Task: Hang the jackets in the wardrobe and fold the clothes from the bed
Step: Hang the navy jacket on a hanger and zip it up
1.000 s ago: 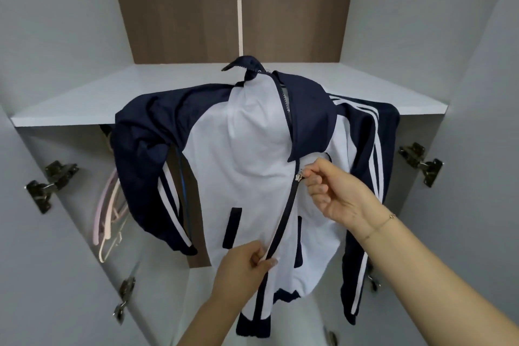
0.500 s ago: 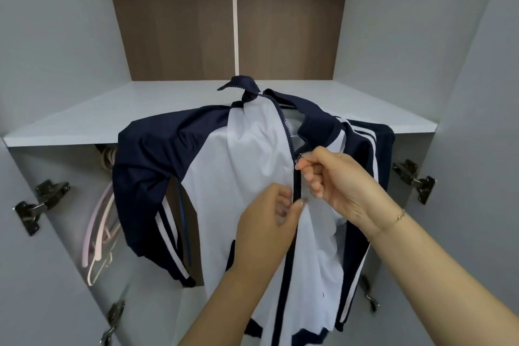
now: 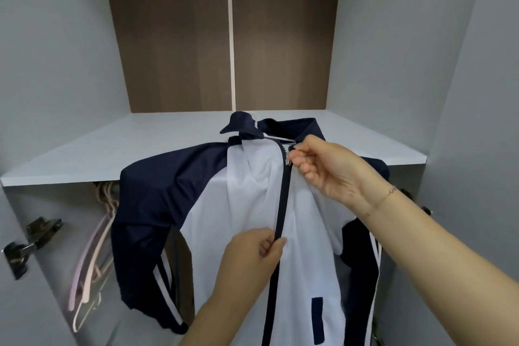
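since the earlier frame, right hand point(image 3: 331, 170) has risen to the collar, pinching the zip pull; left hand point(image 3: 252, 254) pinches the zip tape at 6 o'clock. navy-and-white track jacket point(image 3: 238, 205) hangs below the grey wardrobe shelf point(image 3: 126, 149).

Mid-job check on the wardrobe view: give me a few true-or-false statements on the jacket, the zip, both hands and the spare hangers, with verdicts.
1. The right hand pinches the zip pull near the collar of the navy and white track jacket. True.
2. The left hand hangs idle, away from the jacket. False: it pinches the dark zip strip lower down.
3. The jacket lies folded on the white wardrobe shelf. False: it hangs in front of the shelf edge.
4. Pale pink empty hangers hang left of the jacket. True.
5. The zip is open to the hem. False: closed nearly to the collar.
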Tool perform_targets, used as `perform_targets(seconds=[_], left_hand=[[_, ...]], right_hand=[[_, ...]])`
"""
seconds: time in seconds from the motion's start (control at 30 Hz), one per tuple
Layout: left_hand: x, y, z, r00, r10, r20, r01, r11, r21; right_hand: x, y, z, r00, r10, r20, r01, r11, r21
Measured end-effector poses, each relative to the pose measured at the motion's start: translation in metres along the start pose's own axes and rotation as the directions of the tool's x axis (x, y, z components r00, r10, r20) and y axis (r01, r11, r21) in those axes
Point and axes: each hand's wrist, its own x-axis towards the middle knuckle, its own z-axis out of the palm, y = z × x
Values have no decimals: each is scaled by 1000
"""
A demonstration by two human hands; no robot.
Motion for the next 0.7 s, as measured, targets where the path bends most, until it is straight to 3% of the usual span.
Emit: perform_targets(seconds=[0.33, 0.5, 0.6, 0.7], left_hand=[[19, 7, -30, 979, -63, 193, 33, 987, 155], [16, 3, -37, 914, -150, 377, 10, 937, 349], [12, 6, -32, 946, -97, 311, -16, 940, 340], [15, 7, -29, 976, 109, 187, -149, 964, 218]], right_hand=[[12, -25, -3, 998, 61, -1, -60, 987, 149], [19, -67, -12, 999, -8, 34, 1, 983, 186], [27, -80, -9, 994, -106, 10, 104, 990, 98], [39, -68, -3, 985, -173, -10, 173, 983, 58]])
